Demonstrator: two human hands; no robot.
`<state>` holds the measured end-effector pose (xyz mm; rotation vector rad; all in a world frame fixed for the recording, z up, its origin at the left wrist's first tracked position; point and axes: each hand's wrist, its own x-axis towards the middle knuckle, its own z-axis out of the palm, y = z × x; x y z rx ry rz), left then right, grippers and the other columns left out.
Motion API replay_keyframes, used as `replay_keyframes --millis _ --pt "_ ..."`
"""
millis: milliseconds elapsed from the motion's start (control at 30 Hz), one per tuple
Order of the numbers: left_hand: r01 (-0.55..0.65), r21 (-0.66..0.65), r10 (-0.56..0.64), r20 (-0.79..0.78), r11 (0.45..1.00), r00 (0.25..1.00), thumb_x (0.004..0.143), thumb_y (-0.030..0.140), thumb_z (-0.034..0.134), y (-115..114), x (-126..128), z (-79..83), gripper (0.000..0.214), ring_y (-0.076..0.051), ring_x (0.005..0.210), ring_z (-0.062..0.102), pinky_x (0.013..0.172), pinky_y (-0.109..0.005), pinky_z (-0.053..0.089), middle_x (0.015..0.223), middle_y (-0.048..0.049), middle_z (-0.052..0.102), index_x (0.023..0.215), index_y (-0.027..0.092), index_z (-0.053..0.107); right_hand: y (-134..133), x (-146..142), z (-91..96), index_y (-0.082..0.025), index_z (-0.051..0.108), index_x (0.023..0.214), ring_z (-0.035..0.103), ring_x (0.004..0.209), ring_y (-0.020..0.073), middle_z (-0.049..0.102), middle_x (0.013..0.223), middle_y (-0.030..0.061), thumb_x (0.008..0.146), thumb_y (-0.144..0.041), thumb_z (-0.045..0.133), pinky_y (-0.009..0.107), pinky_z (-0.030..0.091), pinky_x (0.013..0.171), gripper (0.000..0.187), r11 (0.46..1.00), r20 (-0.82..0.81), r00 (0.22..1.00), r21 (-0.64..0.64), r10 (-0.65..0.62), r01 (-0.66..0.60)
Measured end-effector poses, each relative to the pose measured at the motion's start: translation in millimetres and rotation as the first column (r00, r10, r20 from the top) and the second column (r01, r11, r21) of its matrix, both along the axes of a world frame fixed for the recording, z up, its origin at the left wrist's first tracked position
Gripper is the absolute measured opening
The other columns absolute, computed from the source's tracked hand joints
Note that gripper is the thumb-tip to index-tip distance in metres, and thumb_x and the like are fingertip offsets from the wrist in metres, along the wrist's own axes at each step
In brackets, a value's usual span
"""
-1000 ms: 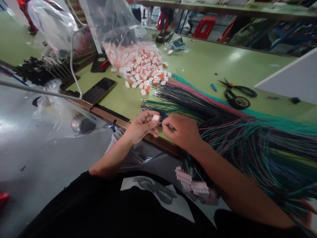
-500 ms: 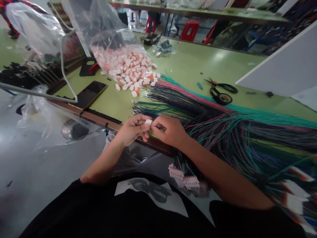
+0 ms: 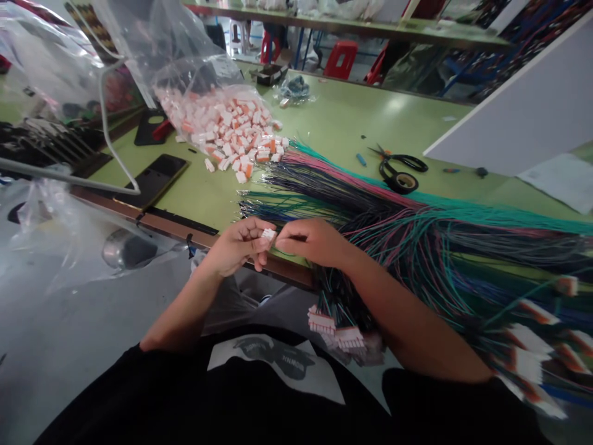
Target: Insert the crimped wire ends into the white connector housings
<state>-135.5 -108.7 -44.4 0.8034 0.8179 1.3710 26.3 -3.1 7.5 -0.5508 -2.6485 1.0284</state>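
Between the thumb and fingers of my left hand point(image 3: 241, 247) is a small white connector housing point(image 3: 268, 234). My right hand point(image 3: 312, 241) is pinched close against the connector's right side; what its fingertips hold, if anything, is too small to make out. Both hands are over the table's front edge. Just beyond them lie the bare terminal ends of a bundle of green, pink and dark wires point(image 3: 370, 204). A heap of loose white and orange connector housings point(image 3: 241, 123) spills from a clear plastic bag point(image 3: 185, 68).
Scissors point(image 3: 403, 161) and a roll of black tape point(image 3: 402, 181) lie behind the wires. A dark phone point(image 3: 160, 179) rests at the left edge near a white wire frame point(image 3: 109, 123). Wired connectors point(image 3: 336, 330) hang below the edge; more point(image 3: 528, 352) sit at right. A white panel point(image 3: 514, 93) stands at right.
The whole view has shifted, so the table things appear slightly further left. My left hand still holds the connector, its face now turned more toward me, with my right hand still pinched beside it.
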Motion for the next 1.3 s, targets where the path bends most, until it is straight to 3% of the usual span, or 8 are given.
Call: replay_keyframes --millis 167,333,533,700,767,900,1067,1300 --pt "0.063 0.119 -0.076 0.107 0.991 0.991 0.069 0.024 0.077 -5 -9 -3.9 0.03 -0.006 0.04 0.056 0.033 -0.013 0.044 0.063 0.0038 0.063 0.093 0.014 0.061 47 12 -1.5 -0.018 0.072 0.088 0.061 0.078 0.0169 0.072 0.087 0.0051 0.081 -0.021 0.048 0.027 0.041 0.07 0.025 0.847 0.033 0.906 0.372 -0.421 0.38" --pt "0.099 0.149 -0.116 0.106 0.984 0.988 0.071 0.023 0.076 -6 -10 -6.1 0.029 -0.007 0.041 0.057 0.034 -0.013 0.045 0.063 0.0032 0.063 0.094 0.014 0.063 61 6 -13.8 -0.017 0.072 0.096 0.06 0.091 0.0217 0.069 0.1 0.011 0.082 -0.016 0.046 0.029 0.04 0.072 0.029 0.728 0.332 0.778 0.648 -0.533 0.222" --pt "0.107 0.159 -0.121 0.083 0.981 0.989 0.074 0.019 0.072 -6 -10 -7.7 0.024 -0.006 0.042 0.057 0.036 -0.012 0.045 0.062 0.0036 0.062 0.096 0.014 0.063 56 -1 -16.5 -0.012 0.07 0.092 0.061 0.091 0.0256 0.069 0.098 0.0155 0.083 -0.013 0.04 0.032 0.038 0.07 0.031 0.706 0.369 0.74 0.681 -0.562 0.196" --pt "0.097 0.144 -0.116 0.125 0.985 0.985 0.075 0.018 0.071 -4 -9 -7.7 0.022 -0.007 0.046 0.06 0.038 -0.013 0.046 0.066 0.0027 0.063 0.095 0.015 0.063 60 3 -15.5 -0.015 0.065 0.1 0.062 0.08 0.0234 0.07 0.093 0.0116 0.079 -0.018 0.046 0.03 0.039 0.065 0.028 0.655 0.169 0.685 0.519 -0.709 0.55" --pt "0.086 0.132 -0.103 0.13 0.988 0.986 0.075 0.019 0.071 -3 -8 -6.8 0.022 -0.007 0.046 0.06 0.039 -0.015 0.047 0.067 0.0029 0.062 0.095 0.015 0.062 59 3 -15.5 -0.017 0.064 0.102 0.062 0.081 0.0212 0.07 0.093 0.0087 0.077 -0.02 0.05 0.029 0.041 0.066 0.029 0.691 0.078 0.732 0.411 -0.677 0.595" --pt "0.075 0.104 -0.086 0.104 0.992 0.991 0.074 0.021 0.072 -2 -6 -4.8 0.025 -0.007 0.044 0.058 0.038 -0.015 0.046 0.064 0.0044 0.06 0.096 0.014 0.06 54 2 -13.6 -0.02 0.067 0.089 0.062 0.078 0.019 0.071 0.086 0.0053 0.079 -0.025 0.051 0.028 0.042 0.067 0.02 0.865 0.114 0.911 0.379 -0.396 0.329" --pt "0.06 0.09 -0.067 0.085 0.994 0.994 0.075 0.023 0.072 -1 -4 -4.4 0.028 -0.008 0.046 0.059 0.04 -0.016 0.047 0.062 0.0047 0.059 0.097 0.014 0.057 38 8 4.8 -0.02 0.068 0.094 0.061 0.072 0.0163 0.071 0.082 0.0037 0.079 -0.027 0.054 0.028 0.043 0.065 0.021 0.896 -0.049 0.95 0.323 -0.307 0.306" --pt "-0.03 0.139 0.013 0.118 0.99 0.993 0.073 0.02 0.073 3 -4 -5.8 0.031 -0.008 0.057 0.062 0.052 -0.018 0.053 0.068 0.0034 0.059 0.098 0.015 0.057 -12 -8 15.2 -0.021 0.066 0.088 0.063 0.076 0.0119 0.07 0.084 0.001 0.083 -0.025 0.054 0.025 0.047 0.072 0.014 0.982 -0.282 0.955 0.186 0.091 -0.039"
